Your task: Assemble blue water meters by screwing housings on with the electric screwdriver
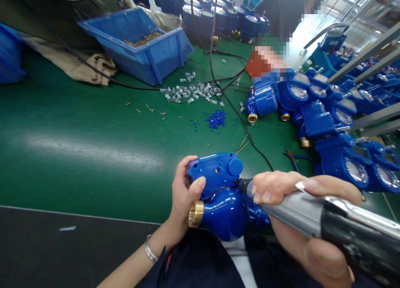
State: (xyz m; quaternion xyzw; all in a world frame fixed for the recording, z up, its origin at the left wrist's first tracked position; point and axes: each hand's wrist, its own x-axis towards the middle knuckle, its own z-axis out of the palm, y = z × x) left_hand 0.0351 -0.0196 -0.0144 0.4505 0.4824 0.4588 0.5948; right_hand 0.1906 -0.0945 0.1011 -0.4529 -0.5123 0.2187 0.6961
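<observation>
A big green table (78,146) fills most of the view. On it, far back, sits one blue bin (140,46) with small brass bits inside. On the right side lies a heap of blue meters (328,117), more than ten, too many to count well. Another person in a dark top (281,9) works behind them.

Close to the body is one blue water meter (223,209), held just over the near edge of the table. The left hand (183,196) wraps around its blue cover (215,171), thumb on top, fingers shut tight on it. One brass end (196,214) sticks out below the thumb.

The right hand (290,188) is closed around one silver power screwdriver (312,215). Its tip touches the side of the cover.

I think the step in hand is driving a screw into the cover. For that, the tool must stay straight and the meter must stay still.

One black cable (225,96) runs across the table. There is one pile of clear bits (190,92), one pile of tiny blue bits (216,119), and a few loose brass screws (150,109).
</observation>
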